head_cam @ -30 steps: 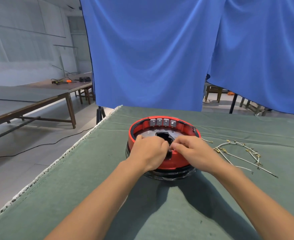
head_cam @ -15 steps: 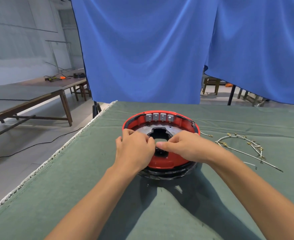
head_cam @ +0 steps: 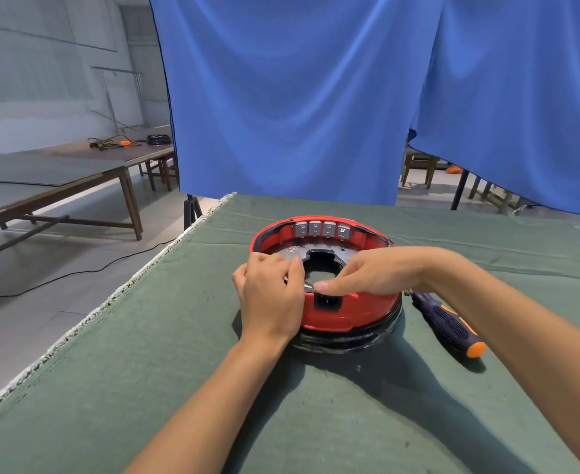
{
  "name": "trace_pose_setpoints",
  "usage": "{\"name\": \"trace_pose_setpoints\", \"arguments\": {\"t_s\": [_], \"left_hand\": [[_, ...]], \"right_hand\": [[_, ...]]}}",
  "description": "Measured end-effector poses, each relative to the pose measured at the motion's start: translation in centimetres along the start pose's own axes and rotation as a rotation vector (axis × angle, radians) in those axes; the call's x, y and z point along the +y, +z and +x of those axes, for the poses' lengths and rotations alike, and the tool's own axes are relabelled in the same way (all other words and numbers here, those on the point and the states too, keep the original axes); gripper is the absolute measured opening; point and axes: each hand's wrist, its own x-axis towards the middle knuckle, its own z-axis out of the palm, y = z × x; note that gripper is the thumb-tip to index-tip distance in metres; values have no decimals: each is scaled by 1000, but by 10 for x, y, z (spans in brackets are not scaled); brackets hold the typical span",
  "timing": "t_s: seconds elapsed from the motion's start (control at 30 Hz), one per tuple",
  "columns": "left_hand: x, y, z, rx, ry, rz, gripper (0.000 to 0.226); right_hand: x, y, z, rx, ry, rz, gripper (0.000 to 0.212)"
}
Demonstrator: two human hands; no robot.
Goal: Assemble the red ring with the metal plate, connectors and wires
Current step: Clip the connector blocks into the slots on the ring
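The red ring [head_cam: 336,318] sits on a black base [head_cam: 353,343] on the green cloth. Inside it lies the metal plate [head_cam: 290,249] with a dark cut-out in the middle. Several grey connectors [head_cam: 323,230] line the far inner wall. A black socket [head_cam: 328,300] is set in the near wall. My left hand [head_cam: 269,295] lies over the ring's near-left rim, thumb on the plate. My right hand [head_cam: 374,271] reaches across the ring from the right and pinches a small metal piece [head_cam: 308,286] at the near inner edge, right beside my left thumb. No loose wires show.
A screwdriver [head_cam: 449,326] with a dark handle and orange end lies on the green table cloth [head_cam: 145,371] just right of the ring, under my right forearm. The table's left edge [head_cam: 87,316] drops to the floor. Blue curtains [head_cam: 299,97] hang behind.
Both hands stayed at the ring's near inner edge, the right one now reaching further left. The view shifted: the wires at the right are out of sight and a screwdriver shows there.
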Motion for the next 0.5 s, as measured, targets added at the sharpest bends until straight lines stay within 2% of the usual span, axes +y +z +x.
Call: {"name": "trace_pose_setpoints", "arguments": {"t_s": [0.23, 0.43, 0.5], "left_hand": [[0, 0, 0, -14, 17, 54, 42], [-1, 2, 0, -2, 14, 27, 46], [0, 2, 0, 3, 12, 24, 46]], "right_hand": [[-9, -10, 6, -61, 65, -20, 46], [-12, -7, 10, -24, 55, -129, 77], [-8, -3, 8, 14, 31, -98, 78]]}}
